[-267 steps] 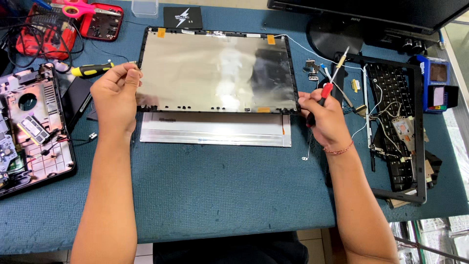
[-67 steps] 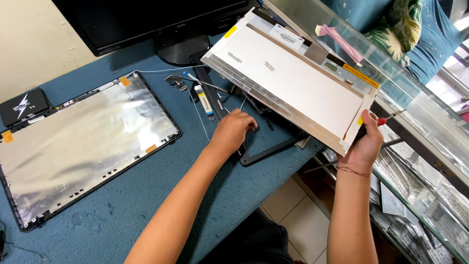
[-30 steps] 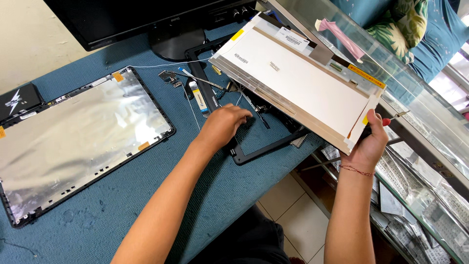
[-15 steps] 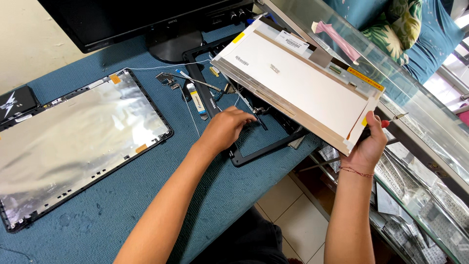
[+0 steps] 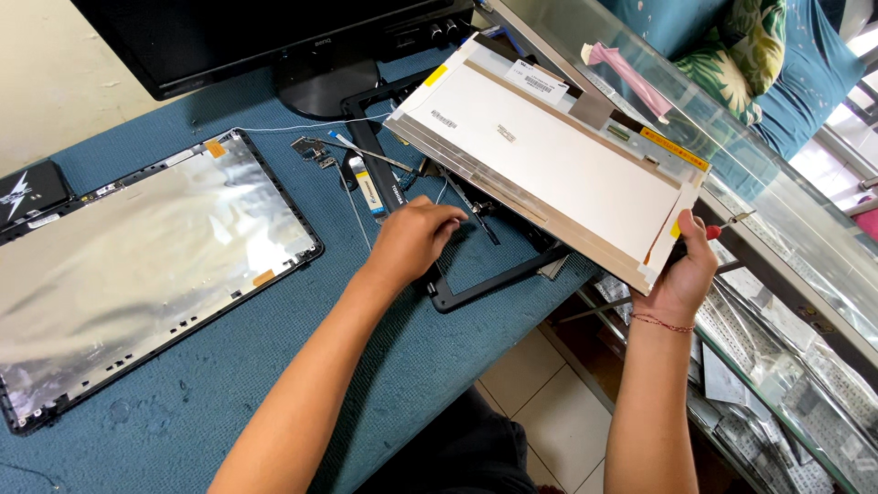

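Above your left hand (image 5: 416, 240), whose curled fingers rest on the black bezel frame (image 5: 494, 279), the flat white screen panel (image 5: 558, 165) tilts, its lower corner gripped by your right hand (image 5: 688, 270) along with a red-handled screwdriver (image 5: 715, 230).

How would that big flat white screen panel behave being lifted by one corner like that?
Probably stiff: the screen panel stays flat though the right hand grips only its near corner. Likely light for its size, since one hand keeps it tilted above the blue table. It looks thin, so probably fragile if flexed or bumped.
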